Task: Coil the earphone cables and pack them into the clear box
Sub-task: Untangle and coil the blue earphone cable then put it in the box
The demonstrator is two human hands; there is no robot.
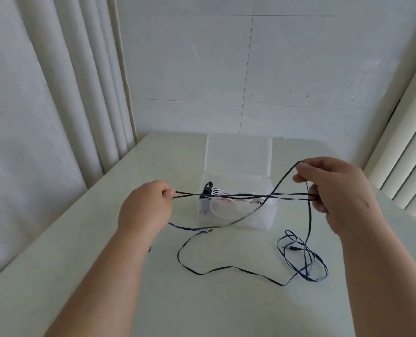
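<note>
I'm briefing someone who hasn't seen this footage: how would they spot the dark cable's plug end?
On the pale table, look to the right of the open clear box, under the right hand. The dark cable lies there in a loose heap of loops; the plug is the short, straight piece inside that heap, thicker than the flat strands around it.

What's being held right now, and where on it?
Both hands hold the dark earphone cable: the left hand pinches one end of its stretched strands, the right hand the other.
</note>
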